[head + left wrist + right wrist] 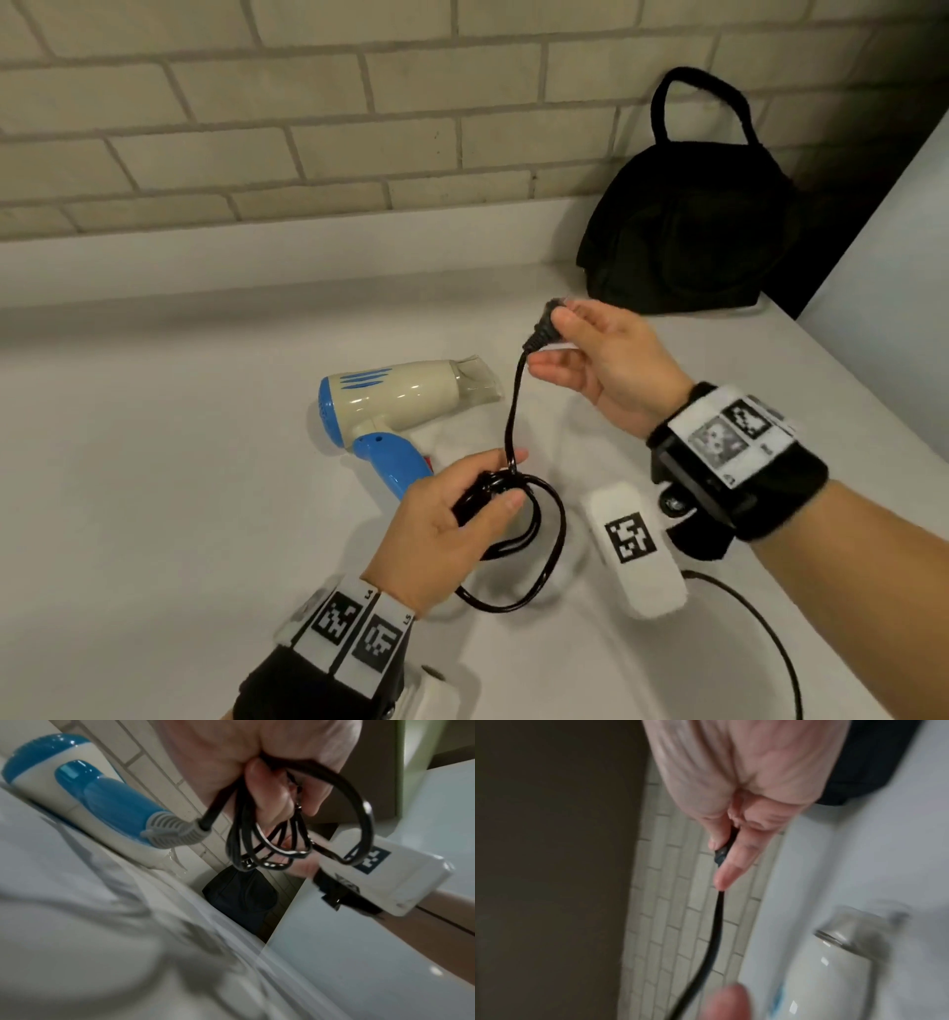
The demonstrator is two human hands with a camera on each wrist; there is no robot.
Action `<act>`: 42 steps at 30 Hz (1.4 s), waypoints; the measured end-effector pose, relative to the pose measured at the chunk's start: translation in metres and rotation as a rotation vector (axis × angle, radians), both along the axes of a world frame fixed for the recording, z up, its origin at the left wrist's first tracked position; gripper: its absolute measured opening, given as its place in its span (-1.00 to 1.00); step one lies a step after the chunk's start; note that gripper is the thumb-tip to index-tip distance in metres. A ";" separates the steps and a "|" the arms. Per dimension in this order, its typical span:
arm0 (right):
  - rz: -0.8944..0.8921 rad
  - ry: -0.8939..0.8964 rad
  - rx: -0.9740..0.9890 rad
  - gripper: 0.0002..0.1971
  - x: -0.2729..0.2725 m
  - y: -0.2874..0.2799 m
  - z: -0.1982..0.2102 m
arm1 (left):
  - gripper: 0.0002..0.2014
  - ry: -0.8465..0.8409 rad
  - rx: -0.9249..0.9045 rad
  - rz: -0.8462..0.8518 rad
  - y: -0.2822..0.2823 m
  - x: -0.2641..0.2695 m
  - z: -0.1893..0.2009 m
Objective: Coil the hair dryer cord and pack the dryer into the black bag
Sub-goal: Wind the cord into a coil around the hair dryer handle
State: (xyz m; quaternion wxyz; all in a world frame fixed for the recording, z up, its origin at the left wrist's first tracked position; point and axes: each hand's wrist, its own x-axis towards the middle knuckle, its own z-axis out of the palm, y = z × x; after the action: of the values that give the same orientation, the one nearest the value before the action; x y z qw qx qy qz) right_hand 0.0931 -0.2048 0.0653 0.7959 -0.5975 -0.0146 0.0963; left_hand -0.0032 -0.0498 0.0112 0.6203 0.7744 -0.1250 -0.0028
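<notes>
A cream and blue hair dryer [390, 403] lies on its side on the white counter [154, 462]. Its black cord [549, 545] is gathered into several loops that my left hand [452, 519] grips just in front of the blue handle. In the left wrist view the cord loops [270, 841] hang from my curled fingers beside the dryer [85, 801]. One strand rises to the black plug [547, 326], which my right hand [590, 354] pinches above the counter. The right wrist view shows the plug [722, 852] between thumb and fingers. The black bag [688, 226] stands against the wall at the back right.
A brick-tiled wall [308, 118] runs behind the counter. A white panel [898, 267] closes the right side beside the bag. A thin black cable [770, 637] from my wrist gear trails over the counter at the front right.
</notes>
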 end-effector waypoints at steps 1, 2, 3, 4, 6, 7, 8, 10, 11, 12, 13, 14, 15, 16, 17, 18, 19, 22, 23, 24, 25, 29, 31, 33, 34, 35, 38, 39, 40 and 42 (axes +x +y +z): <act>0.029 0.102 0.008 -0.88 0.003 0.003 -0.012 | -0.70 -0.016 0.015 0.010 0.002 0.000 0.000; 0.064 0.199 0.008 -0.89 0.004 0.005 -0.024 | -0.74 -0.036 0.021 0.017 0.003 -0.001 0.000; 0.100 0.287 0.006 -0.88 0.002 0.008 -0.035 | -0.79 -0.055 0.016 0.028 0.004 -0.001 0.001; 0.132 0.360 0.010 -0.84 0.000 0.011 -0.044 | -0.81 -0.058 -0.007 0.037 0.005 -0.002 0.001; 0.187 0.443 0.032 -0.73 -0.004 0.017 -0.061 | -0.79 -0.019 -0.089 0.050 0.006 -0.003 0.001; 0.221 0.463 0.027 -0.69 -0.006 0.020 -0.070 | -0.78 0.004 -0.118 0.052 0.005 -0.003 0.002; 0.264 0.479 0.010 -0.68 -0.008 0.023 -0.077 | -0.78 0.018 -0.136 0.058 0.005 -0.003 0.003; 0.387 0.505 0.013 -0.71 -0.015 0.027 -0.088 | -0.79 0.032 -0.177 0.068 0.004 -0.002 0.004; 0.438 0.515 0.041 -0.72 -0.019 0.028 -0.093 | -0.79 0.044 -0.216 0.073 0.005 0.000 0.003; 0.470 0.521 0.077 -0.73 -0.023 0.029 -0.096 | -0.80 0.067 -0.266 0.074 0.005 0.001 0.003; 0.489 0.515 0.107 -0.75 -0.026 0.031 -0.099 | -0.80 0.091 -0.312 0.073 0.006 0.002 0.002; 0.510 0.508 0.129 -0.78 -0.029 0.032 -0.100 | -0.81 0.111 -0.349 0.069 0.006 0.003 0.002; 0.526 0.500 0.133 -0.78 -0.031 0.035 -0.101 | -0.81 0.121 -0.371 0.066 0.006 0.003 0.002; 0.540 0.504 0.131 -0.77 -0.032 0.036 -0.100 | -0.80 0.126 -0.381 0.066 0.005 0.003 0.002; 0.550 0.507 0.120 -0.74 -0.033 0.038 -0.099 | -0.79 0.122 -0.384 0.069 0.004 0.003 0.002; 0.568 0.500 0.111 -0.72 -0.033 0.038 -0.098 | -0.77 0.119 -0.381 0.080 0.004 0.004 0.002; 0.568 0.489 0.105 -0.70 -0.032 0.038 -0.098 | -0.75 0.119 -0.376 0.101 0.004 0.004 0.001; 0.572 0.452 0.113 -0.63 -0.032 0.039 -0.091 | -0.56 0.144 -0.334 0.161 0.006 0.006 -0.001; 0.574 0.431 0.100 -0.62 -0.033 0.040 -0.090 | -0.50 0.149 -0.303 0.169 0.007 0.006 -0.003; 0.592 0.408 0.095 -0.63 -0.035 0.041 -0.088 | -0.46 0.162 -0.278 0.169 0.006 0.006 -0.002; 0.593 0.371 0.072 -0.64 -0.035 0.042 -0.088 | -0.47 0.181 -0.264 0.163 0.006 0.006 -0.002; 0.504 0.206 -0.038 -0.62 -0.039 0.038 -0.088 | -0.73 0.268 -0.298 0.186 0.006 0.009 0.004; 0.501 0.084 -0.109 -0.54 -0.040 0.034 -0.091 | -0.82 0.291 -0.319 0.246 0.009 0.014 0.002; 0.529 0.008 -0.162 -0.42 -0.043 0.030 -0.089 | -0.82 0.284 -0.290 0.313 0.012 0.018 -0.001; 0.550 -0.033 -0.178 -0.41 -0.043 0.027 -0.089 | -0.81 0.273 -0.269 0.342 0.012 0.019 -0.001; 0.563 -0.067 -0.194 -0.42 -0.044 0.026 -0.089 | -0.81 0.258 -0.256 0.361 0.012 0.019 -0.001; 0.608 -0.080 -0.196 -0.35 -0.047 0.021 -0.085 | -0.86 0.232 -0.258 0.374 0.007 0.018 0.002; 0.621 -0.064 -0.207 -0.33 -0.047 0.020 -0.085 | -0.88 0.212 -0.256 0.383 0.006 0.017 0.002; 0.628 -0.041 -0.229 -0.38 -0.049 0.019 -0.083 | -0.92 0.186 -0.245 0.397 0.005 0.016 0.001; 0.592 -0.028 -0.295 -0.61 -0.053 0.023 -0.079 | -0.92 0.113 -0.187 0.411 0.002 0.014 -0.005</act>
State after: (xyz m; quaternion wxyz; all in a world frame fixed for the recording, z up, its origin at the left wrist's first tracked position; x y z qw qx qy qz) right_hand 0.0399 -0.1821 -0.0135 0.6379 -0.6775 -0.1844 0.3163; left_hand 0.0106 -0.0473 0.0062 0.6830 0.7212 0.0703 0.0918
